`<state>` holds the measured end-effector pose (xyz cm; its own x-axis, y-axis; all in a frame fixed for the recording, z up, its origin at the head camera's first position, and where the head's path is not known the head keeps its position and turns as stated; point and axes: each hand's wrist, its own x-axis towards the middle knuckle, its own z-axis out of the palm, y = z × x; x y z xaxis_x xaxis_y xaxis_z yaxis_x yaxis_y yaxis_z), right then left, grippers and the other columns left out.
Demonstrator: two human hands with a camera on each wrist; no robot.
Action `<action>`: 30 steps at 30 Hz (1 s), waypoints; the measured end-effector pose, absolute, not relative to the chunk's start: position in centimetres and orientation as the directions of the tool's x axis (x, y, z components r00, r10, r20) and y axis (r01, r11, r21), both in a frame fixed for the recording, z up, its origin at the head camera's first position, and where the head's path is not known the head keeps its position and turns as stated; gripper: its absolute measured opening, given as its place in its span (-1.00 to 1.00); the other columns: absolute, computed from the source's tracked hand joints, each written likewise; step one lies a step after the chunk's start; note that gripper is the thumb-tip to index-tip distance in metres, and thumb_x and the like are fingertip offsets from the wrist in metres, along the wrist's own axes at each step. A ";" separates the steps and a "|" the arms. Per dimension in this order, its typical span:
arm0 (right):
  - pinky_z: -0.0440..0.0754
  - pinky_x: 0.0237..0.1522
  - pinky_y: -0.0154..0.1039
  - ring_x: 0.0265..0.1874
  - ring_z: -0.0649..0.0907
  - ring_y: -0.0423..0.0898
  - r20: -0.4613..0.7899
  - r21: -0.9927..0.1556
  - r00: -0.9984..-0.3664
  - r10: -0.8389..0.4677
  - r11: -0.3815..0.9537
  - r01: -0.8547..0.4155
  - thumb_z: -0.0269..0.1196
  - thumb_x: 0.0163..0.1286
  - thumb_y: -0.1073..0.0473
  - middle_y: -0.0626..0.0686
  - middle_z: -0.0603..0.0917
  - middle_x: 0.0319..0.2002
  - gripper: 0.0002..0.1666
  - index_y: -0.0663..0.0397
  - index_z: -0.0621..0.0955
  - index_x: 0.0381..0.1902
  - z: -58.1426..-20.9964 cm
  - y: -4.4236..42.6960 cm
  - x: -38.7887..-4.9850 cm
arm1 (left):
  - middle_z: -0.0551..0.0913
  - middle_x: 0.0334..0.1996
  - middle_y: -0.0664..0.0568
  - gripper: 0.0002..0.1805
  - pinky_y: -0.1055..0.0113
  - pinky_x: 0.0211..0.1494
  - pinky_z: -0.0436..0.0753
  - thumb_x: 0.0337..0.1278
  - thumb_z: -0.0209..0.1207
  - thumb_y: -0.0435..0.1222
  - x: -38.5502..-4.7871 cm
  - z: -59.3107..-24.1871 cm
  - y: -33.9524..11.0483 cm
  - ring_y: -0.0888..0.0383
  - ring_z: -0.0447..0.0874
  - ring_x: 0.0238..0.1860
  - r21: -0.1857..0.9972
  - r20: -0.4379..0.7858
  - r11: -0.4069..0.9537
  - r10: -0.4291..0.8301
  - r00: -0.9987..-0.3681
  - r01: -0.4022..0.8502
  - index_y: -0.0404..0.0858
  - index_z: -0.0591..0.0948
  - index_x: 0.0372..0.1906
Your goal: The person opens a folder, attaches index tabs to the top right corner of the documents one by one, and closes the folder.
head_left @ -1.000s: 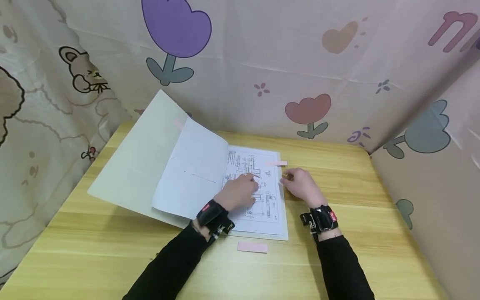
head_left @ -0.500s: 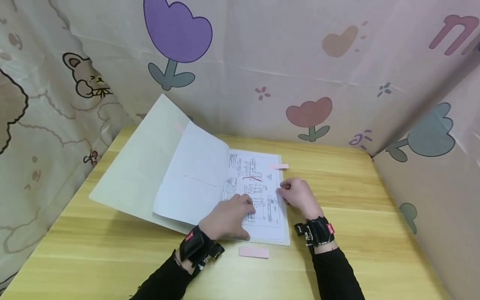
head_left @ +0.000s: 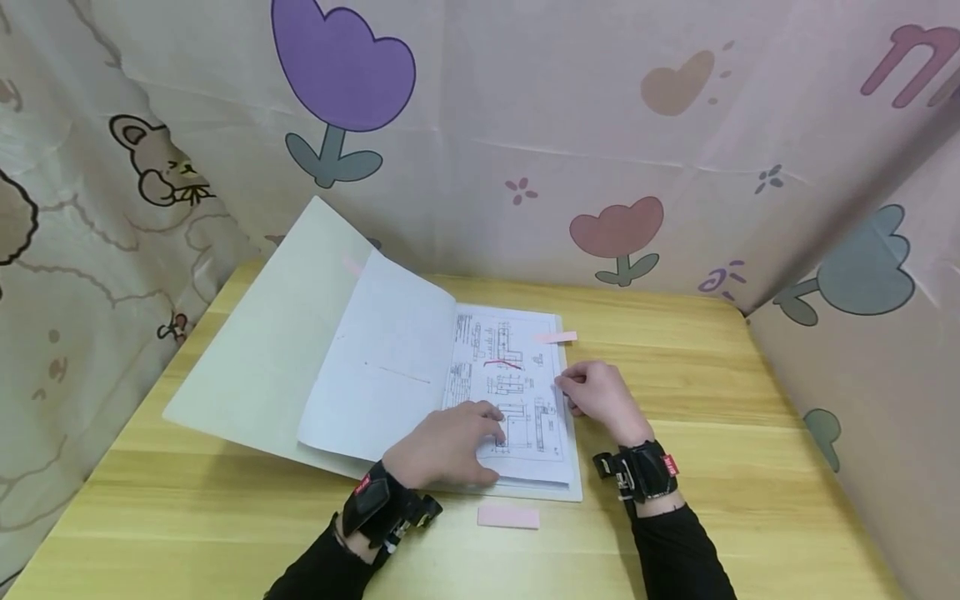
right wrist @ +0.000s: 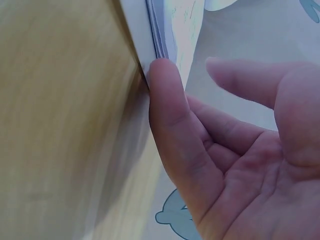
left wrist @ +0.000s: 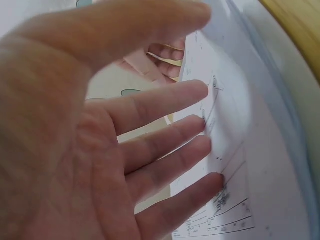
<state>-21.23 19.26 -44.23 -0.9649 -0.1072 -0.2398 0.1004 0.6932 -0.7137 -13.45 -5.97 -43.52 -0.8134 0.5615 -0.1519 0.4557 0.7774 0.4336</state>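
Open booklet (head_left: 375, 358), left hand (head_left: 448, 447) on printed page (head_left: 517, 396), right hand (head_left: 600, 393) at edge

- Head: from above the person's side, facing forward and down — wide enough for the table (head_left: 187, 492), open booklet (head_left: 375, 350) and cloth (head_left: 480, 108) behind.
- Left wrist: very near the left hand (left wrist: 95, 165), facing its palm and fingers; shares the printed page (left wrist: 232, 115) with head.
- Right wrist: equally near the right hand (right wrist: 245, 175), looking along the booklet's edge — also seen from head.
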 end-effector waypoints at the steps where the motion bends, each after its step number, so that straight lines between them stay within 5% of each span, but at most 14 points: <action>1: 0.65 -0.44 -0.22 -0.47 0.67 -0.03 -0.244 -0.719 -0.964 -0.107 0.687 0.106 0.26 0.54 0.16 0.11 0.69 -0.43 -0.69 0.29 0.72 0.04 -44.3 19.3 -21.2 | 0.59 0.30 0.11 -0.55 0.06 0.19 0.64 -0.04 0.44 -0.03 -13.4 -43.5 -6.0 0.07 0.56 0.29 0.442 -0.148 0.775 0.560 -0.815 0.453 -0.06 0.77 0.02; 4: 0.72 -0.38 -0.20 -0.45 0.68 -0.05 -0.250 -0.727 -0.962 -0.109 0.677 0.112 0.26 0.54 0.17 0.12 0.70 -0.40 -0.68 0.32 0.71 0.06 -44.3 19.5 -21.1 | 0.67 0.14 0.15 -0.64 0.18 -0.01 0.66 -0.02 0.37 -0.08 -13.3 -43.4 -6.0 0.15 0.65 0.03 0.457 -0.126 0.766 0.559 -0.820 0.452 -0.06 0.76 -0.06; 9: 0.73 -0.39 -0.19 -0.48 0.68 -0.06 -0.247 -0.733 -0.963 -0.113 0.672 0.109 0.27 0.53 0.14 0.11 0.70 -0.41 -0.67 0.32 0.72 0.03 -44.3 19.6 -21.0 | 0.66 -0.10 0.20 -0.63 0.33 -0.25 0.54 0.04 0.26 -0.22 -13.3 -43.6 -5.6 0.26 0.52 -0.30 0.473 -0.102 0.765 0.541 -0.835 0.438 -0.12 0.74 0.01; 19: 0.76 -0.40 -0.17 -0.46 0.72 -0.02 -0.262 -0.781 -0.956 -0.135 0.611 0.128 0.28 0.52 0.11 0.16 0.74 -0.34 -0.63 0.31 0.69 0.08 -44.1 19.1 -21.1 | 0.52 -0.40 0.16 -0.85 0.36 -0.44 0.49 0.50 0.18 -0.20 -13.4 -43.6 -4.8 0.23 0.44 -0.49 0.448 0.019 0.779 0.481 -0.876 0.438 -0.19 0.67 -0.13; 30: 0.80 -0.28 -0.10 -0.35 0.78 0.05 -0.132 -0.907 -0.985 -0.114 0.414 0.074 0.21 0.51 0.22 0.27 0.76 -0.11 -0.46 0.30 0.48 0.37 -44.0 18.1 -21.0 | 0.64 -0.17 0.09 -0.74 0.41 -0.48 0.50 0.47 0.24 -0.17 -13.2 -43.6 -4.0 0.23 0.52 -0.37 0.371 0.241 0.767 0.465 -0.852 0.524 -0.17 0.65 0.11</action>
<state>-20.98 18.05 -43.96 -0.9846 -0.1143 -0.1322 0.0738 0.4138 -0.9074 -13.16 -4.04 -43.65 -0.8519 0.4652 0.2406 0.5236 0.7668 0.3713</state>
